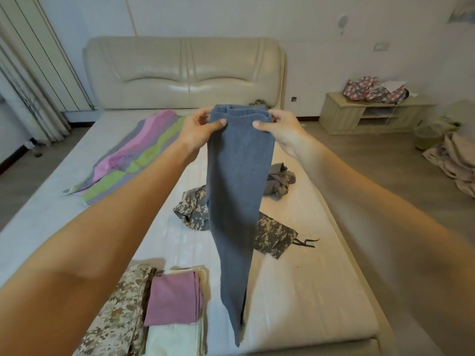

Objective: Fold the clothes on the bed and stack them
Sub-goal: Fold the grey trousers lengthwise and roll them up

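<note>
A pair of blue-grey knit trousers (237,191) hangs in the air above the bed (308,291), legs together and tapering down. My left hand (199,131) pinches the left side of the waistband and my right hand (281,131) pinches the right side. Below, at the near left, lies a folded stack: a tan camouflage garment (115,317), a folded purple piece (173,298) and a cream piece (174,340) under it. Unfolded grey camouflage clothes (275,235) lie mid-bed behind the trousers, with a crumpled grey garment (280,182) farther back.
A striped pink, green and grey sheet (133,152) lies spread at the bed's far left. The padded headboard (185,73) stands behind. A low wooden cabinet (365,114) with a floral bag stands at the right wall, and beige bedding (455,160) lies on the floor.
</note>
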